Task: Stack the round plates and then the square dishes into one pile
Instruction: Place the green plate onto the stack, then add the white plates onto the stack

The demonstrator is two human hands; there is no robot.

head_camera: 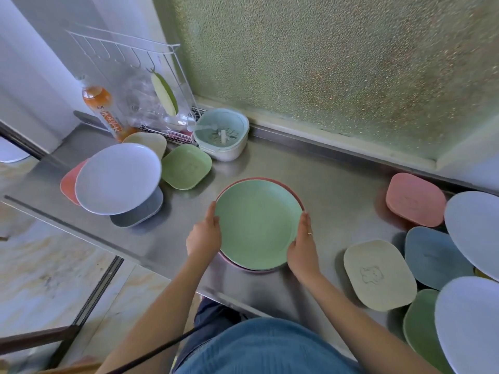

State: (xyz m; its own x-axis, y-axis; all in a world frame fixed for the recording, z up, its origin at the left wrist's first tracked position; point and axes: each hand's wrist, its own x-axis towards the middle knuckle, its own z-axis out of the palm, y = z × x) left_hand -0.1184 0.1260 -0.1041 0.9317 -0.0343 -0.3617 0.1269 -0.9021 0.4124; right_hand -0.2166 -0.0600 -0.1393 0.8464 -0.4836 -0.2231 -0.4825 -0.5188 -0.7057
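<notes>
The single head camera is looking steeply down and forward from above the hands, sitting close over the desk (337, 190), facing the window (337, 63) rising beyond them; no second view.

Both bare arms reach forward and a little inward from the bottom of the view. The left hand (205, 234) is curled, with its thumb up on top and its fingers tucked under. The right hand (302, 245) is curled the same way, facing the left one. A thin ring sits on one right finger.
</notes>
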